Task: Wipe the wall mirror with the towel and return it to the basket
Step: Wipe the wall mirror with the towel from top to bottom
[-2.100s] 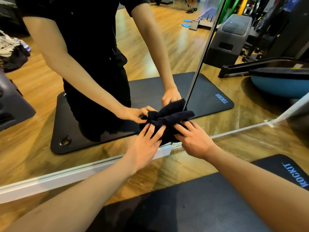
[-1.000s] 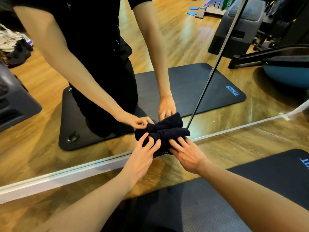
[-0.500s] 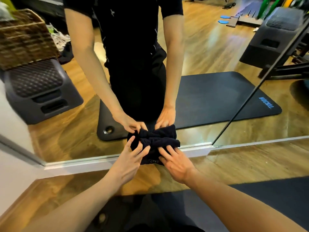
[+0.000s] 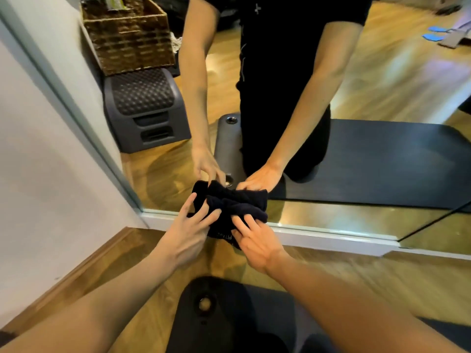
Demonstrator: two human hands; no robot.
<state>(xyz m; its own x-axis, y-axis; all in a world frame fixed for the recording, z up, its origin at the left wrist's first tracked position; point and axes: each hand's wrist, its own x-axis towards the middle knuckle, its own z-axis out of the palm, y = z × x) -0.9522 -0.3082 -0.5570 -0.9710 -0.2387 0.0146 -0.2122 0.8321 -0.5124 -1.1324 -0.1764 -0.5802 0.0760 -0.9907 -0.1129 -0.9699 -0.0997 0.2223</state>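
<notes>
The towel (image 4: 237, 207), dark and bunched up, was pressed low on the wall mirror (image 4: 356, 98), near its left bottom corner. The left hand (image 4: 188, 231) and the right hand (image 4: 257, 242) both pushed on it with straight, spread fingers. A woven basket (image 4: 127, 34) showed in the mirror.

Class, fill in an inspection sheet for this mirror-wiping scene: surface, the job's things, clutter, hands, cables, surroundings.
Surface: wall mirror, floor-standing with a white bottom frame; the low left corner is being wiped.
Job's things: dark towel, bunched against the glass; wicker basket seen only as a reflection, on a grey step.
Clutter: blue flat pieces reflected far right.
Hands: left hand and right hand both press the towel with spread fingers.
Cables: nothing seen.
Surroundings: wooden floor, black exercise mat under the person, pale wall at left.
</notes>
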